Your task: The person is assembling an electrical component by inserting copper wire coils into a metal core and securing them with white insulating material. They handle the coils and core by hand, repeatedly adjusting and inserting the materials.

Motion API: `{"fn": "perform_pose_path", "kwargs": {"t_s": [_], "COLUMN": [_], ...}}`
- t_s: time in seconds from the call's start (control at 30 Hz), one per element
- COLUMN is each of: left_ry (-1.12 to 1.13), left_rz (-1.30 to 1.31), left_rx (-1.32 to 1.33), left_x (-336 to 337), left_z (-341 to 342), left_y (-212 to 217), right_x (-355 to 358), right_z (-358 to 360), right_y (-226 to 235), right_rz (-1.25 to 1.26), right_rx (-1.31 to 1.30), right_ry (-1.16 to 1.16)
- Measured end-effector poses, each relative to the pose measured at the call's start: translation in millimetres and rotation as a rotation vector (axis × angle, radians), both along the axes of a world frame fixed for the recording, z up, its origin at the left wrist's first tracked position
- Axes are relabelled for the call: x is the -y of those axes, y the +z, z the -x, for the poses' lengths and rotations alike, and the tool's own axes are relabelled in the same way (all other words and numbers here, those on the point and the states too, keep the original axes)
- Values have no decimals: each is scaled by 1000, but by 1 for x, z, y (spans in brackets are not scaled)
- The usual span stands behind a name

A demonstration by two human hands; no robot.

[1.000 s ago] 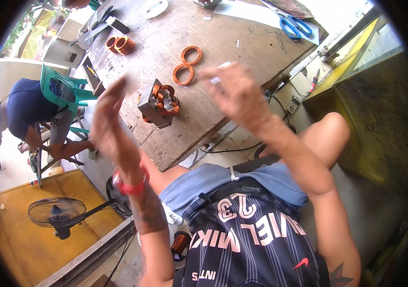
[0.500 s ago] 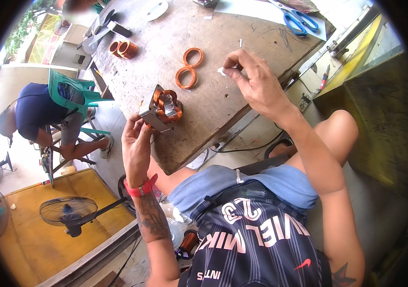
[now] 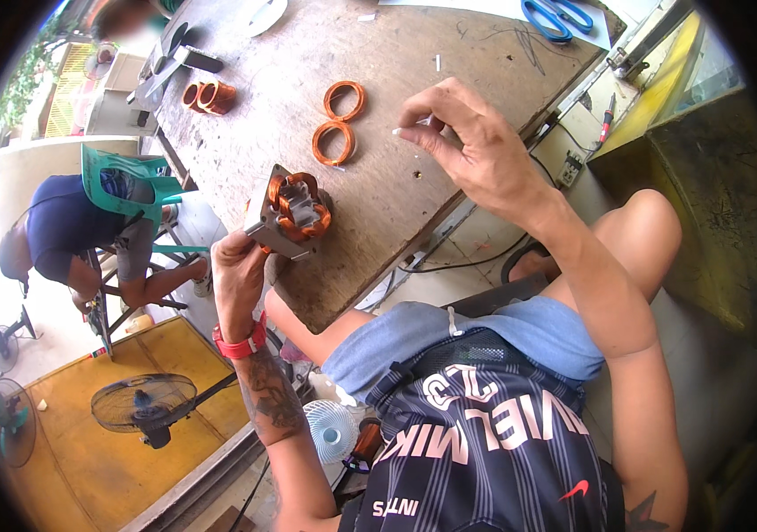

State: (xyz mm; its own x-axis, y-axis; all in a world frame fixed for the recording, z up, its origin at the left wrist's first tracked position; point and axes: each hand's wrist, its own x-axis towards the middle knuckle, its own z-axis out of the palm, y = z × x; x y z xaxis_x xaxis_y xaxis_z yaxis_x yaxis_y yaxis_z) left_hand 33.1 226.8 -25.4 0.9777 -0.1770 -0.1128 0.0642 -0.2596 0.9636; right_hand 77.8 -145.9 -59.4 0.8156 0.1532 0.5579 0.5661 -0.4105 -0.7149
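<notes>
My left hand (image 3: 238, 266) grips the edge of a motor stator (image 3: 300, 222), a squarish metal core with copper windings and pale slot liners, over the near left corner of the wooden table. Between thumb and forefinger, my right hand (image 3: 483, 158) pinches a small white piece (image 3: 398, 132), mostly hidden by the fingers. The right hand is above the table, apart from the stator. Two joined copper wire coils (image 3: 315, 144) lie flat between the hands, beyond the stator. Farther left stands a bundle of wound copper coils (image 3: 217, 98).
Blue-handled scissors (image 3: 563, 37) lie at the table's far right, near loose dark wire. A red-handled tool (image 3: 607, 122) hangs beyond the table's right edge. At left, a co-worker (image 3: 72, 208) bends over beside a green chair (image 3: 99, 186); a black fan (image 3: 143, 401) stands nearer.
The view has shifted slightly. My left hand still holds the stator, now tilted a little differently. The right fingers have turned, so less of the white piece shows.
</notes>
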Motion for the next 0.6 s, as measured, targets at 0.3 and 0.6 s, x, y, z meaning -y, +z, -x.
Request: {"fn": "perform_pose_path", "kwargs": {"t_s": [0.3,0.6], "left_ry": [432,406], "left_rz": [189,282], "left_rx": [101,55], "left_x": [125,121], "left_z": [126,122], "left_y": [7,-8], "right_x": [-36,27], "right_z": [57,-20], "right_y": [30,4], "right_rz": [-210,445], "right_rx": [-236,33], "right_ry": [571,-66]}}
